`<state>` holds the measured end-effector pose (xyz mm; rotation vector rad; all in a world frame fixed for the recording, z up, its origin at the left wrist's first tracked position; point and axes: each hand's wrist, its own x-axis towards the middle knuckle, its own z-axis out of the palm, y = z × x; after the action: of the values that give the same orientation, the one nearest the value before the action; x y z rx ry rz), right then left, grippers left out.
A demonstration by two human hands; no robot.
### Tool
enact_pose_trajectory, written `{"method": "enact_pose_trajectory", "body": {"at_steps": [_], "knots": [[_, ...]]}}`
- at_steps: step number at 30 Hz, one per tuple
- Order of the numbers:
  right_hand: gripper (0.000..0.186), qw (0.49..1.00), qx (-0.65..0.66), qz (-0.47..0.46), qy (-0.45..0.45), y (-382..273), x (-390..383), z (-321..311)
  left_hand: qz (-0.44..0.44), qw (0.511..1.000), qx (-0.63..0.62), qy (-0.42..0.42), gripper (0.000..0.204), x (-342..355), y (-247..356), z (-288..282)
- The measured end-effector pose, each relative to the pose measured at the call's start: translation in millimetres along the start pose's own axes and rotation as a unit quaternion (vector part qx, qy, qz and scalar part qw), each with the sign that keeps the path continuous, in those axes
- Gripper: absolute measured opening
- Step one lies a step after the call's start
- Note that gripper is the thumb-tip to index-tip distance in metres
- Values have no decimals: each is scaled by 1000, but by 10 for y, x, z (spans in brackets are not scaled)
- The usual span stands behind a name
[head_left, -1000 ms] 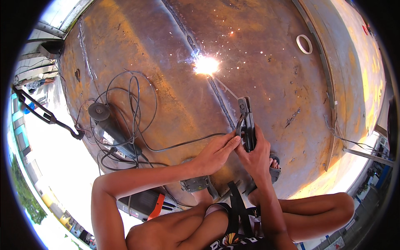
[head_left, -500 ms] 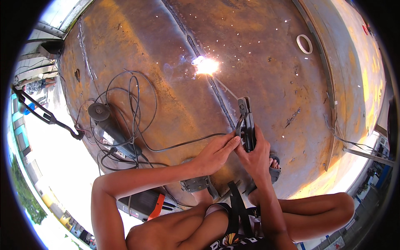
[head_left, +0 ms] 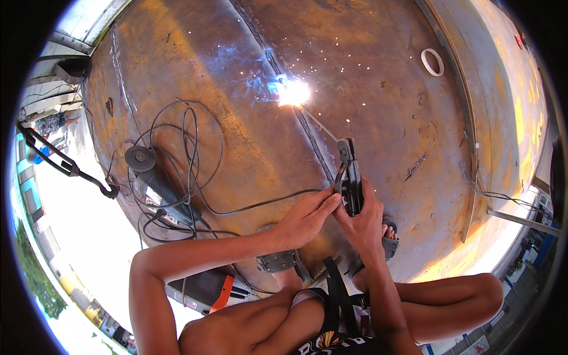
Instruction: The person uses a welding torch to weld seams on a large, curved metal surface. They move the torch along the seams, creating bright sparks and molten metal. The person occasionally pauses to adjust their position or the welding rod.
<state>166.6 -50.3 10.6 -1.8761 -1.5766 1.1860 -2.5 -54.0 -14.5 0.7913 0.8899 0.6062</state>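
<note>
"what are you holding?"
"my right hand (head_left: 365,218) is closed round a welding clamp (head_left: 354,190) over the steel plate (head_left: 378,53), well in from its edges. my left hand (head_left: 309,220) rests against it; how tightly, i can't tell."
"and ahead?"
"a thin rod (head_left: 321,125) slants into a bright glow (head_left: 293,93) on the seam (head_left: 312,140). a grinder (head_left: 162,182) lies towards the plate's left edge."

Far L of you, the ground (head_left: 100,248) is blown out white, v. strong daylight. Past it you've got a bldg (head_left: 27,188) w/ teal panels, then green foliage (head_left: 41,278) lower down. Your upper L: whitish panel (head_left: 80,16) above a gray beam (head_left: 70,41). Your lower R: darker gray floor (head_left: 503,319), blurry bkgd.
</note>
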Motion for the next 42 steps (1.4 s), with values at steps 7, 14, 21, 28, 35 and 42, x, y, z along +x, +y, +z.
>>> {"method": "enact_pose_trajectory", "body": {"at_steps": [7, 14, 21, 28, 35, 42], "knots": [[60, 1000, 12, -2, 0, 52, -6, 12, -3, 1000, 5, 5, 39, -1, 10, 6], [63, 1000, 13, 10, -5, 32, -11, 1, 2, 1000, -4, -5, 40, -2, 22, 2], [62, 1000, 12, 10, -5, 43, -12, -1, 2, 1000, -10, -2, 40, -3, 15, 17], [62, 1000, 12, 7, -4, 43, -12, 9, -7, 1000, -8, -2, 40, -4, -23, 3], [63, 1000, 15, 11, -5, 46, -17, 3, -9, 1000, -7, -3, 39, -3, -5, 13], [64, 1000, 12, 20, -9, 34, -11, -5, -17, 1000, -2, -2, 39, -5, 21, 9]]}}
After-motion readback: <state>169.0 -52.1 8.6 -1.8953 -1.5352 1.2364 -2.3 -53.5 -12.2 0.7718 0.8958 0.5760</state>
